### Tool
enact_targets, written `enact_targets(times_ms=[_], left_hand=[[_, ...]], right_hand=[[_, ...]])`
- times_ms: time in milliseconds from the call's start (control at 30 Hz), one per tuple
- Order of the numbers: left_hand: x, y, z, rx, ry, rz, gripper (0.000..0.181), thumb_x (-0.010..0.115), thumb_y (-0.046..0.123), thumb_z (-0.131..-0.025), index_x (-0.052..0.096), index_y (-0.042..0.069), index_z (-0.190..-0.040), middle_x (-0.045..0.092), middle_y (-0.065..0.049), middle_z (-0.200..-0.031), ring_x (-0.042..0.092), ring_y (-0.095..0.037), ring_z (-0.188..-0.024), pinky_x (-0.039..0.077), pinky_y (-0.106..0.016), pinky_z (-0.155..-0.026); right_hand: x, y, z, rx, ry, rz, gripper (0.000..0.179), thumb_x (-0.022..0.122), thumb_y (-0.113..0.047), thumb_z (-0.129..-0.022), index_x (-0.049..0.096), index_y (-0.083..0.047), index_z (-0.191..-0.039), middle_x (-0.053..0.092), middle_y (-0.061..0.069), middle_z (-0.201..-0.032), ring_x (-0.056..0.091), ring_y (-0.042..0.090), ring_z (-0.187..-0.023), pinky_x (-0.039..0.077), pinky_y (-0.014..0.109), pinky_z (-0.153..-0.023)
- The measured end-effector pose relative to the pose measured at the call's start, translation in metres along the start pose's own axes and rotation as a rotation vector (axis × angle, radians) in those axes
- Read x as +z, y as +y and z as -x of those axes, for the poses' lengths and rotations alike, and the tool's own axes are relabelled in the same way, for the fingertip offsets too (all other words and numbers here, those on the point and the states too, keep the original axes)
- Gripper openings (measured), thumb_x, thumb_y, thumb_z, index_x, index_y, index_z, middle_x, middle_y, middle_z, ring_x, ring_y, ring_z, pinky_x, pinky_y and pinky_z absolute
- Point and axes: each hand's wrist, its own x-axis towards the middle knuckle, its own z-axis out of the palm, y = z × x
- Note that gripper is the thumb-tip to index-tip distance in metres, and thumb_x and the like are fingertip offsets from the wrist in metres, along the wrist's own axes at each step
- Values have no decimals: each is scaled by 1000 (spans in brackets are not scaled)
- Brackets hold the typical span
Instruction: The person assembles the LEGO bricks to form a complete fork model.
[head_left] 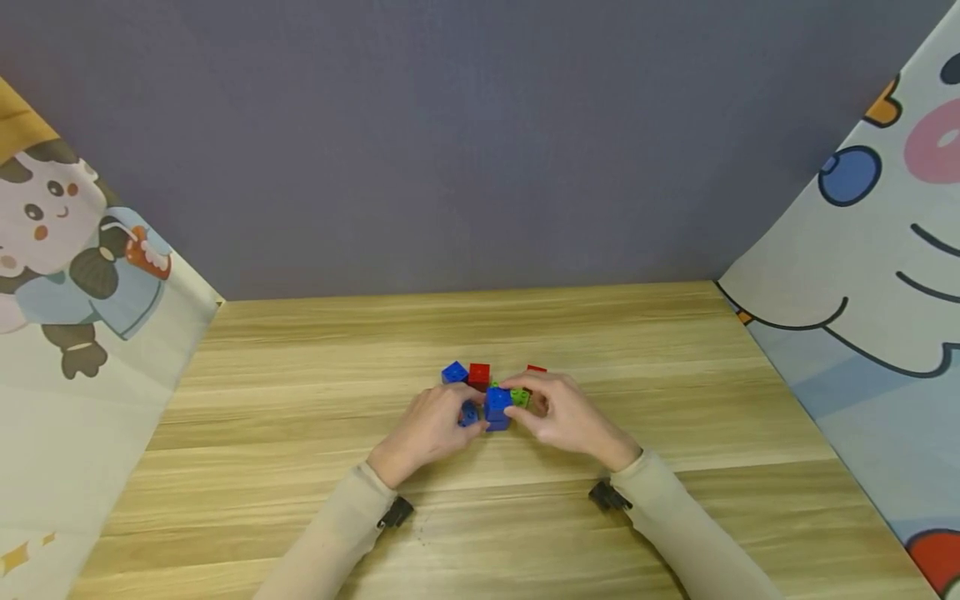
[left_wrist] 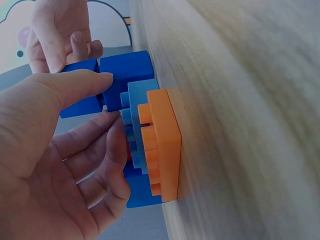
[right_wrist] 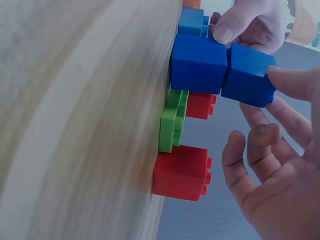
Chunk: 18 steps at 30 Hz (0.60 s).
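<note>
My left hand (head_left: 429, 422) pinches a lower blue toy building block (right_wrist: 197, 62) that stands on the table, its thumb against the near side. With thumb and fingers, my right hand (head_left: 567, 414) holds a second blue block (right_wrist: 248, 75) on top of the first. In the right wrist view this upper block sits slightly tilted, with a narrow dark gap between the two. A light blue block (left_wrist: 141, 92) and a flat orange block (left_wrist: 167, 145) lie beside the lower one, close to my left fingers. A flat green block (right_wrist: 172, 122) is on the right-hand side.
A red block (head_left: 479, 374) and another blue block (head_left: 454, 372) stand just behind my hands. One more red block (right_wrist: 181, 172) is beyond the green one, near my right hand. A grey wall (head_left: 472, 167) rises behind the wooden table (head_left: 300, 367), with printed panels at both sides.
</note>
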Motion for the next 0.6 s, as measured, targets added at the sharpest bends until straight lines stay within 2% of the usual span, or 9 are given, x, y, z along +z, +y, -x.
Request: enact_targets(times_ms=[167,300,400,433,500,600], left_hand=[[0,0,0,-2,-6,-1,40,82,29,-93,76,7,-126,78,-6,-116,59,-6,-70,50,-24,-62],[0,1,-1,-7,-14,2,40,82,29,-94,76,6,-126,78,-6,-114,57,-5,-67,48,-23,-59],[-1,2,-1,-8,-17,4,40,83,29,-93,76,6,-125,78,-6,-113,56,-5,-67,48,-23,-58],[-1,2,-1,-9,-18,6,40,83,29,-93,76,6,-125,78,-6,-113,57,-5,-67,48,-23,-58],[0,1,-2,-7,-17,5,40,83,27,-93,76,5,-125,78,-8,-116,61,-8,-71,52,-26,-62],[1,0,-2,12,-14,-25,42,84,27,-92,76,4,-126,78,-10,-120,70,-16,-86,60,-34,-75]], right_hand=[[1,0,0,2,9,-7,34,78,-22,-99,74,-14,-131,60,-3,-73,46,4,-57,40,22,-54],[1,0,1,-26,15,-8,33,79,-22,-98,75,-14,-130,73,-4,-94,49,6,-57,43,22,-53],[1,0,1,-39,20,-13,33,80,-21,-97,76,-14,-129,76,-4,-109,49,5,-57,43,22,-53],[1,0,2,-37,20,-16,32,80,-21,-97,76,-14,-129,76,-4,-108,48,4,-56,43,22,-53],[0,0,2,-36,20,-15,32,81,-20,-96,77,-15,-127,76,-4,-109,47,2,-57,42,21,-53],[1,-1,1,-29,14,-9,31,81,-21,-96,78,-16,-127,75,-6,-108,45,1,-57,40,21,-53]])
